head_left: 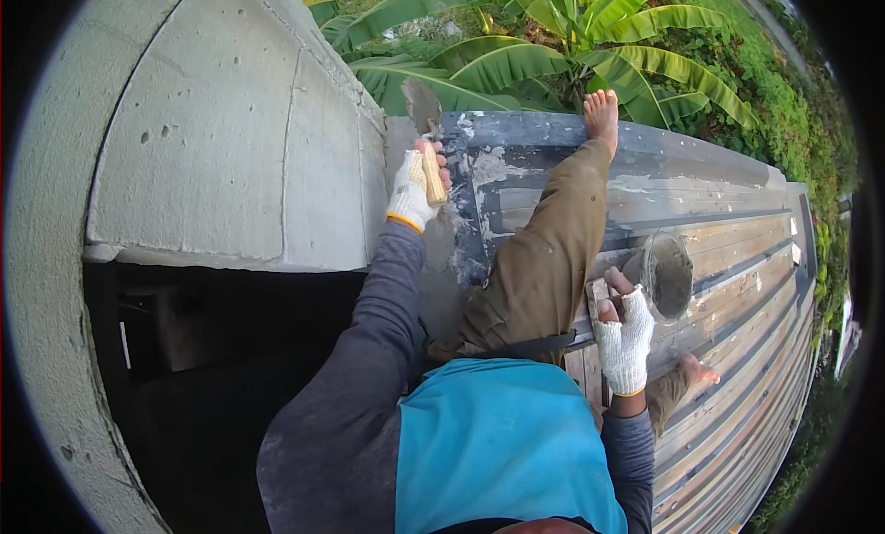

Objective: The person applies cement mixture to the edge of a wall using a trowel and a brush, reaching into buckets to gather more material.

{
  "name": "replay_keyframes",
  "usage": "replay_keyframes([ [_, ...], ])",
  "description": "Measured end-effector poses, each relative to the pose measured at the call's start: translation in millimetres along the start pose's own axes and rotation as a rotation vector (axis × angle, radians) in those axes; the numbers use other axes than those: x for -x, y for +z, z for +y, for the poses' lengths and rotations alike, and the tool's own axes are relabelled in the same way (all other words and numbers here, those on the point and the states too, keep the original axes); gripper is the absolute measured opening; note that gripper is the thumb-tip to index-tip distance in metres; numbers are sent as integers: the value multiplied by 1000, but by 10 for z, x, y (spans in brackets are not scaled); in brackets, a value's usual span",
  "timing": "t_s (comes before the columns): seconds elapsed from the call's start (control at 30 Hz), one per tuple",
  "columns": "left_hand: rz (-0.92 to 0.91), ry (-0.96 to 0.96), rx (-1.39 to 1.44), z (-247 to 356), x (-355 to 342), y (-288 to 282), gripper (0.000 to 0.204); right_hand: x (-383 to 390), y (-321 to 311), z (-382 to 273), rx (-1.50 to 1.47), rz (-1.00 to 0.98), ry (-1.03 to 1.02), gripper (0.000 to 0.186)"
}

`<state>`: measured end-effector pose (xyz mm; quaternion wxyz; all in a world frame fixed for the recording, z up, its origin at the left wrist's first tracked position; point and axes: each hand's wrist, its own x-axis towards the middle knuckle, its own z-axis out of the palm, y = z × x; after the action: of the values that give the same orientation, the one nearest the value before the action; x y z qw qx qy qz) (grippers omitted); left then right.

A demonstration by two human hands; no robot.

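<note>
My left hand [419, 185], in a white fingerless glove with an orange cuff, is closed around the wooden handle of a trowel [422, 108]. The trowel's grey, mortar-smeared blade points away from me, beside the concrete wall's corner. My right hand [624, 334], gloved the same way, is closed at the edge of a flat wooden piece [597, 299], whose lower part is partly hidden by the hand and my body. Just beyond that hand stands a round bucket [667, 274] with grey mortar inside.
A pale concrete wall [212, 137] rises on the left above a dark opening [221, 396]. My bare feet rest on a slatted platform [737, 257] of boards and dark metal strips. Past its far edge grow banana plants [516, 64] on a green slope.
</note>
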<state>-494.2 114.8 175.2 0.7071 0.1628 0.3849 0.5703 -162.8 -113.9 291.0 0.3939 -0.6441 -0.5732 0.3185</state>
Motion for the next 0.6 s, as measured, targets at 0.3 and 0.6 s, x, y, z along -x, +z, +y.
replay_keyframes([
  [0.3,31,-46,188,-117,-268,-527,50,169,-120,341,-92,120,227,37],
  [0.6,309,-27,-163,-359,-285,-655,38,218,-91,320,-71,93,195,32],
])
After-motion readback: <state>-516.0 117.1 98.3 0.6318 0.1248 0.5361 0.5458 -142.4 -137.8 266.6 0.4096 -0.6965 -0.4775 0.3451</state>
